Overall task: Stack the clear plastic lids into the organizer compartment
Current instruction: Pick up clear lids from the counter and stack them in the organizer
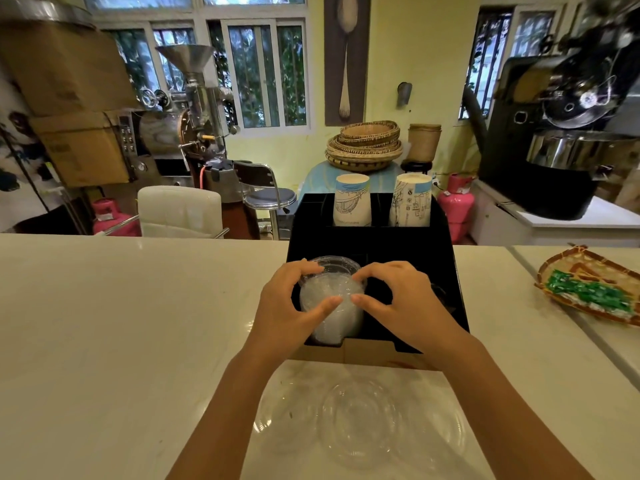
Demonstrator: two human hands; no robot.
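A black organizer (440,258) stands on the white counter in front of me. Its front left compartment holds a stack of clear plastic lids (330,306) leaning toward me. My left hand (287,306) grips the stack's left side, thumb on its front face. From the right, my right hand (401,303) holds the same stack, fingertips on its top edge and thumb meeting the left thumb. Several more clear lids (360,424) lie loose on the counter between my forearms.
Two stacks of paper cups (351,202) (412,202) fill the organizer's rear slots. A brown cardboard piece (367,351) sits at the organizer's front edge. A woven tray with green packets (588,289) lies at the right. The counter's far edge (138,235) runs behind the organizer.
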